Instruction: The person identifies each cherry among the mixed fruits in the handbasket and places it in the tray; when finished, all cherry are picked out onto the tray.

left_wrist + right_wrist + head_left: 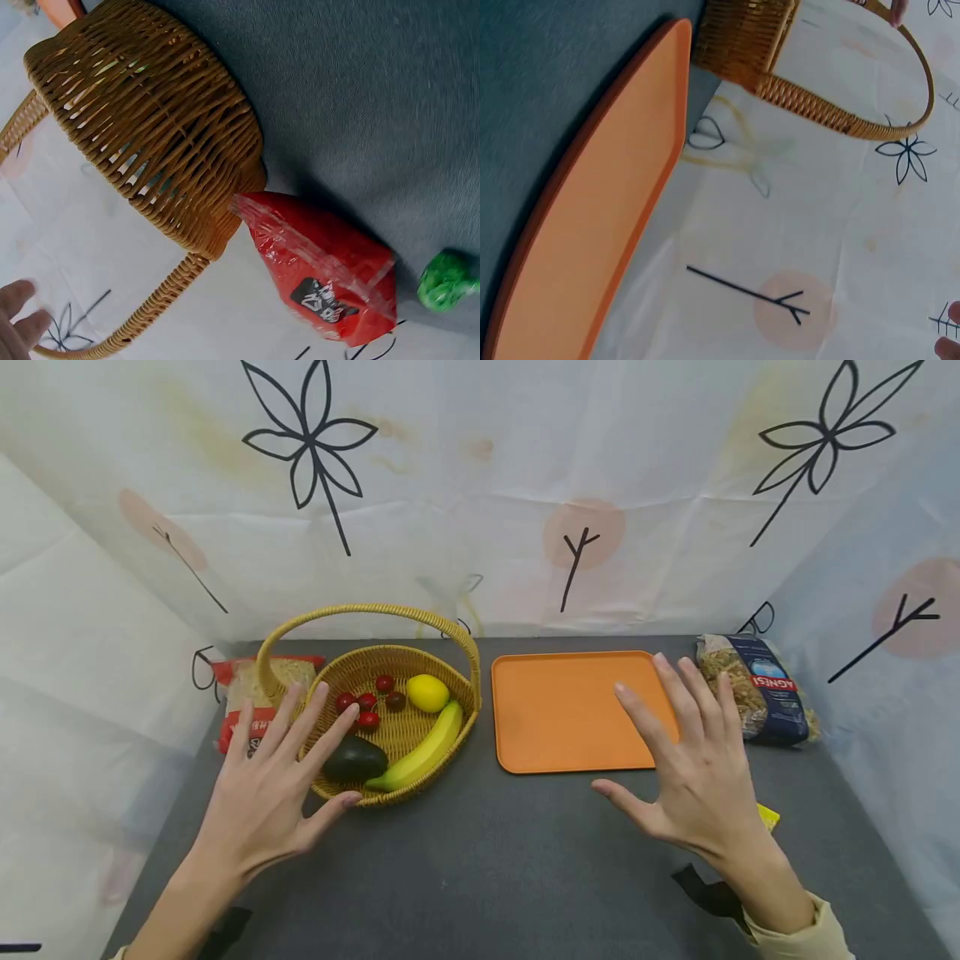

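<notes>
My left hand (262, 810) hovers with fingers spread at the near left of a yellow wicker basket (401, 733), overlapping its rim in the head view. Inside the basket lie a dark avocado (356, 760), a banana (422, 750), a lemon (428, 693) and several red cherries (367, 721). The basket's arched handle (367, 609) stands up. My right hand (697, 785), also spread and holding nothing, is over the near right corner of an orange tray (570, 714). No items lie on the visible part of the tray.
Behind the left hand is a red-and-clear food bag (292, 672), beside the basket. A pasta bag (765, 689) lies at the far right. Something yellow (768, 816) peeks out by the right wrist. A green object (444, 283) shows near the red bag. Patterned cloth surrounds the grey table.
</notes>
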`<state>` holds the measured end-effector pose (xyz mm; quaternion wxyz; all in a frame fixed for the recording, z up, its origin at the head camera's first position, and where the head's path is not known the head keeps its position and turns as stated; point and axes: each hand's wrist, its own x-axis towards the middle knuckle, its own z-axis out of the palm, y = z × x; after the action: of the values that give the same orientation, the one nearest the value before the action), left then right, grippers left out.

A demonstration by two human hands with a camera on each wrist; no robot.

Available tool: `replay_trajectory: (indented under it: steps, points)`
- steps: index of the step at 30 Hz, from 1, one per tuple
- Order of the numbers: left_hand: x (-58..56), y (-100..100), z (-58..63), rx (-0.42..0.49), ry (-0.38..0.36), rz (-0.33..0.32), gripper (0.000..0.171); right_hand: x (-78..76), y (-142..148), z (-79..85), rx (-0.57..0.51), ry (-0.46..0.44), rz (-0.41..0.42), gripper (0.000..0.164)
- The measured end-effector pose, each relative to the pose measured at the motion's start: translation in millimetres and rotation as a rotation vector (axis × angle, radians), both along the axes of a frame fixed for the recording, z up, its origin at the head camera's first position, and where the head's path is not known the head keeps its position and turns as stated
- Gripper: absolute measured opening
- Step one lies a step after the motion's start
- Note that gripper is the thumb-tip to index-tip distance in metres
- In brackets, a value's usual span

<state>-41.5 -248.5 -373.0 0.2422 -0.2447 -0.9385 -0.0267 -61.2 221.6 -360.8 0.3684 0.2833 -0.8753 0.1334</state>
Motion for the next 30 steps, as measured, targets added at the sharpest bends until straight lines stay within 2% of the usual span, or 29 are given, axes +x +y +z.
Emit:
replay_trajectory:
  steps: [6, 9, 12, 17, 24, 30]
  points:
    - [6.1, -3.7, -10.3, 0.06, -0.047, 0.064, 0.081, -3.0, -27.6, -2.1, -0.065, -0.065, 0.132, 0.077]
    - [10.6, -5.4, -15.6, 0.092, -0.114, 0.107, 0.07, -6.3, -43.0, -4.0, -0.103, -0.139, 0.196, 0.071]
    - [14.7, -6.7, -20.9, 0.129, -0.18, 0.157, 0.067, -11.6, -57.5, -5.9, -0.134, -0.21, 0.259, 0.065]
    - [16.6, -9.7, -30.6, 0.209, -0.227, 0.216, 0.054, -23.8, -82.7, -5.8, -0.219, -0.342, 0.391, 0.055]
    - [15.7, -8.9, -44.2, 0.413, -0.303, 0.286, 0.049, -46.6, -122.3, -1.3, -0.306, -0.672, 0.535, 0.048]
    - [17.1, -8.4, -48.6, 0.501, -0.334, 0.352, 0.052, -71.4, -158.7, -0.4, -0.373, -0.98, 0.642, 0.034]
